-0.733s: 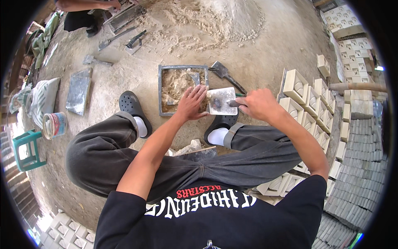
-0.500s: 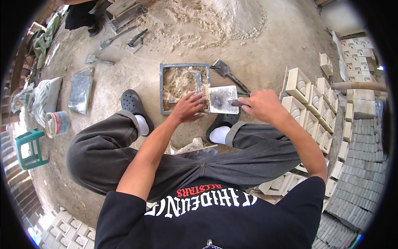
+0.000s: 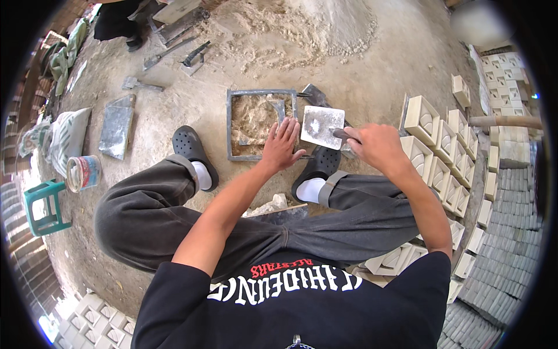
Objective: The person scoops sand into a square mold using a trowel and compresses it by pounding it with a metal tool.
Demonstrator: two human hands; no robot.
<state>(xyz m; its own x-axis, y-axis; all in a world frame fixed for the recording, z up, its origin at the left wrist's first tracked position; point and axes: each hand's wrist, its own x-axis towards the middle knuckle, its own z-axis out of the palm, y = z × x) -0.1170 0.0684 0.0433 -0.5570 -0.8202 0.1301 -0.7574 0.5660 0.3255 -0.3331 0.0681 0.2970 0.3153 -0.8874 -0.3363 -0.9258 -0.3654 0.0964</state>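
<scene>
Between my feet lies a square metal mould frame (image 3: 229,125), filled with lumpy beige sandy mix (image 3: 253,113). A dark metal inner piece (image 3: 281,106) shows through the mix near its right side. My left hand (image 3: 281,145) rests over the frame's lower right part, palm down, fingers stretched out and holding nothing. My right hand (image 3: 374,146) grips the dark handle of a square-bladed trowel (image 3: 318,131). Its flat blade, smeared with pale powder, is just right of the frame and above my right shoe. Behind it lies another flat-bladed tool (image 3: 314,95), partly hidden by the trowel.
Patterned beige blocks (image 3: 421,119) stand in rows at the right. A heap of pale powder (image 3: 337,26) lies at the far side. Leftward are a hammer-like tool (image 3: 141,85), a grey slab (image 3: 116,127), a bucket (image 3: 83,173) and a green stool (image 3: 46,207). Part of another person (image 3: 116,23) shows far left.
The trowel has moved right and slightly farther away, off the frame's edge. My left hand has slid a little right, its fingers now straighter.
</scene>
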